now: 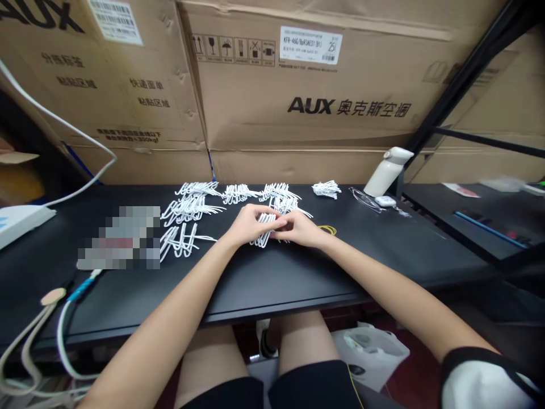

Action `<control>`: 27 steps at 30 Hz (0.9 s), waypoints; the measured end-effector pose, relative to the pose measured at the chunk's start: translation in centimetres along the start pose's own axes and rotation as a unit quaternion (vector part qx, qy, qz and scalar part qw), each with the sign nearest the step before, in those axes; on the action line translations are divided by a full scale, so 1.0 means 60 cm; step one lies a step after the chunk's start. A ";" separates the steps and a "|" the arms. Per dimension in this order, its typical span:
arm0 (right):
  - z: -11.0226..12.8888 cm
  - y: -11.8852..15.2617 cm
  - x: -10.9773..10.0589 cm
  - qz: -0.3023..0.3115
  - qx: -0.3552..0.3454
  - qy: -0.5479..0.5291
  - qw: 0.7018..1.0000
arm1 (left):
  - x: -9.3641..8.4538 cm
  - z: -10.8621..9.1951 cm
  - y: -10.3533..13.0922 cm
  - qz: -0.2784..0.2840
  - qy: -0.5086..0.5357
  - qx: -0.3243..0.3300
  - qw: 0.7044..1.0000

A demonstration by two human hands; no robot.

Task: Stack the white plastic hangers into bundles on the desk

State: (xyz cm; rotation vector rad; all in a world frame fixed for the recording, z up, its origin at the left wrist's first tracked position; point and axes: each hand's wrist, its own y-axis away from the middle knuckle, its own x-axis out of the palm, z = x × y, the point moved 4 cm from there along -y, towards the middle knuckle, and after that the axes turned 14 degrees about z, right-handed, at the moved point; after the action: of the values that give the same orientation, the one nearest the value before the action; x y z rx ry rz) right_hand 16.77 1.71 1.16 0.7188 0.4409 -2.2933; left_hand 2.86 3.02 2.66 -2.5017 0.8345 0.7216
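Note:
Near the middle of the black table (272, 284), my left hand (251, 224) and my right hand (298, 228) meet around a small bundle of white bent pieces (264, 228). The left fingers are wrapped round the bundle from the left and top. My right thumb and fingers pinch its right side. More white hooked pieces lie in groups behind and to the left, such as a loose group (183, 241) and a denser one (191, 209). A few yellow bands (327, 230) lie just right of my right hand.
A white bottle (386, 172), a small white case (385, 201) and glasses (365, 199) stand or lie at the back right. A blurred device (123, 238) with a cable is at left. Large cardboard boxes (298, 136) line the back edge.

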 end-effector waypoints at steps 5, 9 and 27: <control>-0.003 -0.004 -0.004 -0.080 -0.016 0.004 0.997 | -0.003 -0.007 0.002 -0.040 -0.039 0.033 0.998; -0.003 -0.003 -0.006 -0.101 -0.018 0.049 0.994 | -0.003 -0.001 0.003 -0.037 -0.067 0.013 0.997; -0.001 0.001 -0.014 -0.051 0.009 0.079 0.996 | -0.008 0.021 0.002 0.016 -0.062 -0.074 0.995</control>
State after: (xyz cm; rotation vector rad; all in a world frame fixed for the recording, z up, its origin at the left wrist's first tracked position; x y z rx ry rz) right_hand 17.34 2.09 1.63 0.9098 0.5420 -2.3463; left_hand 2.04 3.79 1.95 -2.5459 0.8066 0.9712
